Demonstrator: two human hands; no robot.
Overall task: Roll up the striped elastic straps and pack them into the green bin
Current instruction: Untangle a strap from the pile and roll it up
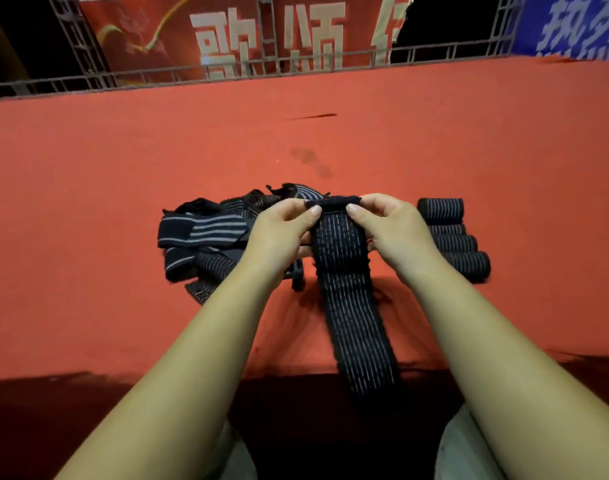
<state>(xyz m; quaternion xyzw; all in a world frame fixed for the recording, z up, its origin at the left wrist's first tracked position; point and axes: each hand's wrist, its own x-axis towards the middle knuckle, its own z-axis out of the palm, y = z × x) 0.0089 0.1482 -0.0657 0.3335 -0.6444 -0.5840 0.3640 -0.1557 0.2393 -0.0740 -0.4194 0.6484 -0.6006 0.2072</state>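
Between left hand (283, 221) and right hand (382, 220): strap (344, 271) end pinched taut by both, starting a roll; finished rolls (450, 233) parked right.

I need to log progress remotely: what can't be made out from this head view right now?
- The green bin: not in view anywhere.
- Lower end of the held strap: runs off the red table edge into dark shadow.
- Loose pile: tangled and partly behind the left hand, so no count.
- Rolled straps: the right hand covers their near ends; more may lie hidden.
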